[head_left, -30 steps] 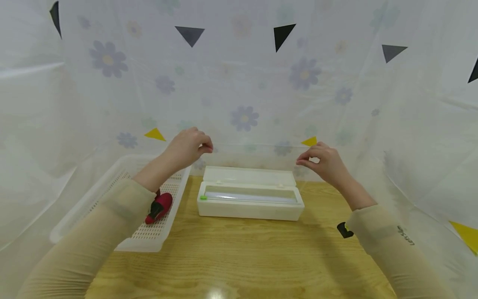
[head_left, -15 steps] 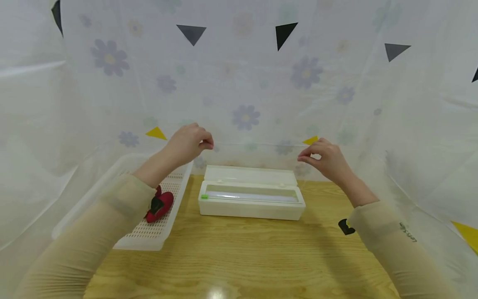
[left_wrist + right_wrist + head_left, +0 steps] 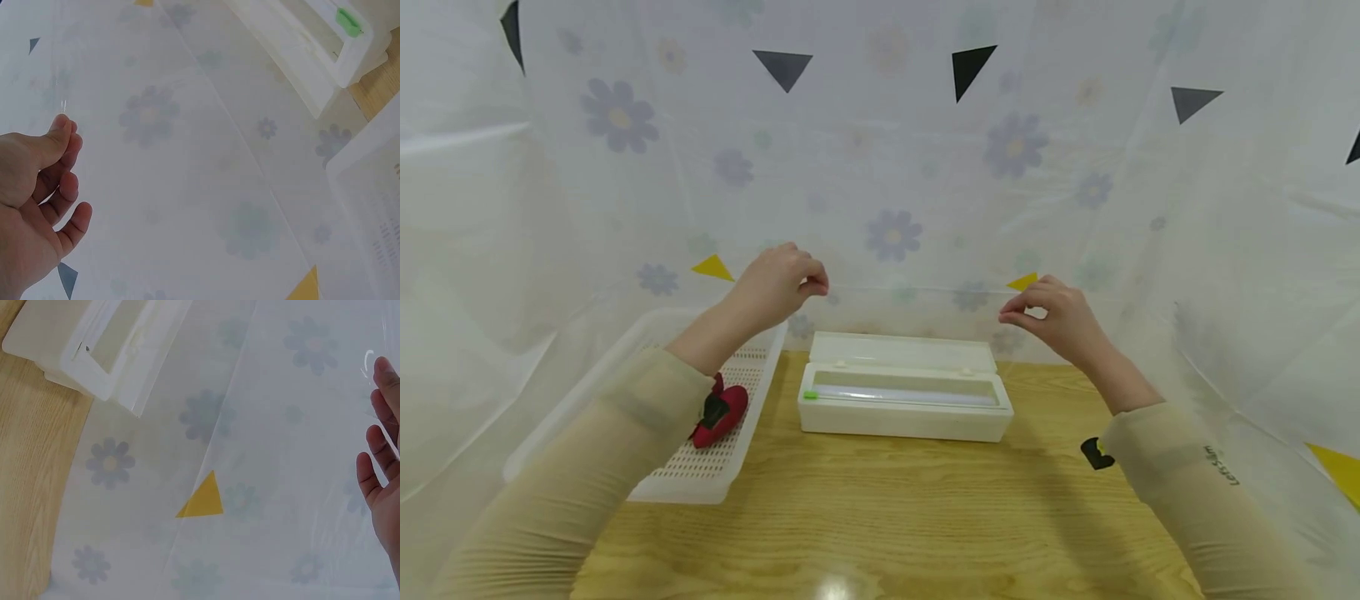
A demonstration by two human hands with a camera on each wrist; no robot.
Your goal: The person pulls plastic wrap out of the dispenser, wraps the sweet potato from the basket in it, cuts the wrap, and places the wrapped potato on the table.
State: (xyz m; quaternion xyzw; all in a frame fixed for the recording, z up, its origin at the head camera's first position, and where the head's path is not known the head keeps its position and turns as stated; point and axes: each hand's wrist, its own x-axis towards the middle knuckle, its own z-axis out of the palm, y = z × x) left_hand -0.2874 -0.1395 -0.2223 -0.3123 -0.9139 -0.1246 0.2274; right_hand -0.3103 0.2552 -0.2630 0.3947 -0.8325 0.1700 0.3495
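A person's 2 hands are raised above a white dispenser box point(image 3: 904, 398) that sits with its lid open on a wooden bench point(image 3: 887, 517). The left hand point(image 3: 777, 287) hangs above the box's 10 o'clock corner, thumb and forefinger pressed together in a pinching grip; the left wrist view shows a thin, clear film edge point(image 3: 63, 105) rising from between thumb and fingertip. The right hand point(image 3: 1054, 318) hangs above the box's 2 o'clock corner, its fingers curled with the tips drawn close to the thumb; the right wrist view shows a glint of clear film point(image 3: 369, 362) just beside the fingertips point(image 3: 384, 374), but whether that grip is clamped on it cannot be told. The sheet between the 2 hands is too transparent to trace in the head view. Inside the box a pale roll point(image 3: 904, 392) lies along its length, with a small green tab point(image 3: 809, 395) at the 9 o'clock end. At 9 o'clock of the box, just beside it, stands a white perforated basket point(image 3: 707, 475) holding a red object with a black part point(image 3: 721, 414), partly hidden by the left sleeve point(image 3: 587, 483). A small black mark point(image 3: 1094, 454) lies on the bench by the right sleeve point(image 3: 1195, 492). A flower-printed curtain with black and yellow triangles point(image 3: 895, 167) surrounds the bench
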